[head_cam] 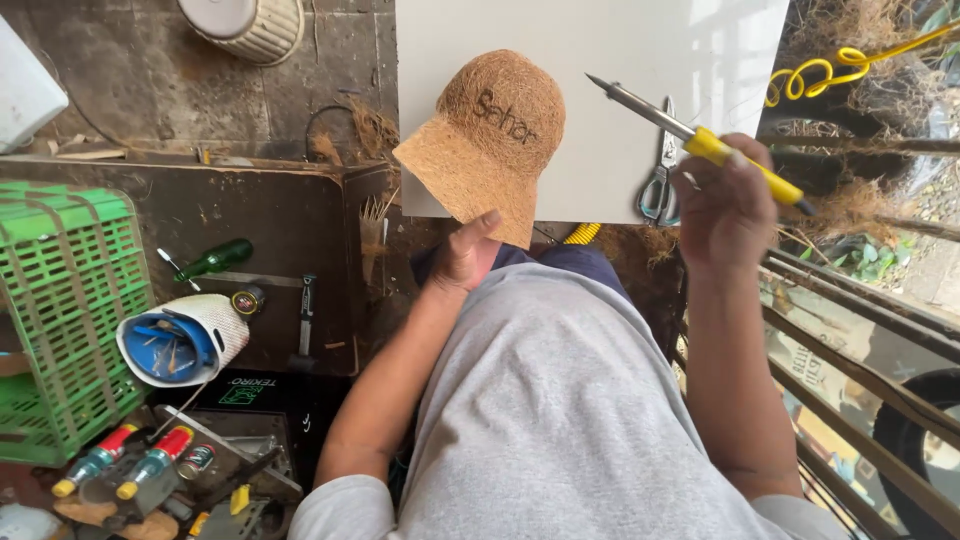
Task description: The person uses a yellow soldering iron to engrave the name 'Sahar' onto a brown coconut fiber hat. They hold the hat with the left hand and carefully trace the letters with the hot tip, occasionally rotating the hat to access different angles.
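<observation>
My left hand (467, 256) holds up a brown coconut-fibre cap (492, 140) by the underside of its brim, with burnt lettering on its front panel. My right hand (725, 205) grips a yellow-handled soldering iron (700, 140), its metal tip pointing up and left, a short way right of the cap and not touching it. Both are raised in front of a white board (620, 60). A pair of scissors (660, 185) lies on the board just left of my right hand.
A green plastic crate (65, 300) stands at left beside a tipped white cup with a blue inside (180, 343). A green-handled screwdriver (205, 262), glue tubes (125, 462) and small tools lie on the dark bench. A yellow coiled cord (815, 75) and metal bars (860, 330) are at right.
</observation>
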